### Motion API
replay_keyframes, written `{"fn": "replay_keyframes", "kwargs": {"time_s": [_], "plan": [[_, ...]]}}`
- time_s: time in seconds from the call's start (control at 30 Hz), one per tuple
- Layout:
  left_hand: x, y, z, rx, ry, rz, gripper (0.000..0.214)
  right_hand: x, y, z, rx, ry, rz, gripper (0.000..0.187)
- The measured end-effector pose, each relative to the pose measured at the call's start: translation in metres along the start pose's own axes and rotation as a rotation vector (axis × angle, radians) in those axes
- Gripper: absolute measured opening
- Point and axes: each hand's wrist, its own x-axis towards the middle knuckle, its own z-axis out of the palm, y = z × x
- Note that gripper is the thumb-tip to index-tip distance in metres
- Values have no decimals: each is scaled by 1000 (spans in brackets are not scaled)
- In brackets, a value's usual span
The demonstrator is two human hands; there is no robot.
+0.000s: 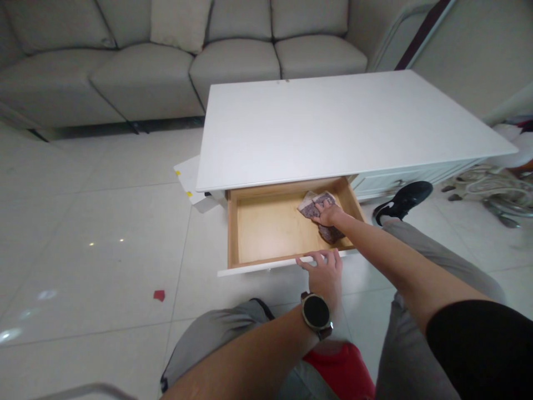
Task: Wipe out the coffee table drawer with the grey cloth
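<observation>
A wooden drawer (266,225) stands pulled out from a white coffee table (333,122). My left hand (323,271), with a watch on the wrist, rests on the drawer's white front edge, fingers curled over it. Inside the drawer at its right side, my right hand (328,213) presses down on a dark mottled cloth (313,204), fingers closed on it. Part of the cloth is hidden under the hand.
A grey sofa (166,61) stands behind the table. A black shoe (403,201) and my grey-trousered knees are at the right. A red object (343,369) lies between my legs, a red scrap (159,295) on the tile floor, cables and clutter (495,189) at far right.
</observation>
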Motion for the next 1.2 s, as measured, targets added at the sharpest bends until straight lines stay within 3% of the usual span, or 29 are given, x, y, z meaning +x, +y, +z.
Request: {"fn": "replay_keyframes", "kwargs": {"time_s": [0.23,0.4,0.5,0.77,0.97,1.2], "plan": [[-5,-5,2,4,59,-6,54,-14,-1,-1,-45,59,-43,86],[-7,-7,2,-49,56,2,52,-24,2,13,-104,239,-84,73],[-10,-9,2,-87,76,3,49,-29,4,20,-176,316,-193,68],[-14,-37,-10,-178,22,38,47,-21,-5,11,-242,305,-386,74],[-10,-73,-32,-335,-139,114,48,-4,-51,-4,-223,291,-484,73],[-13,-119,-35,-323,-194,156,24,6,-157,-25,-190,278,-561,69]]}}
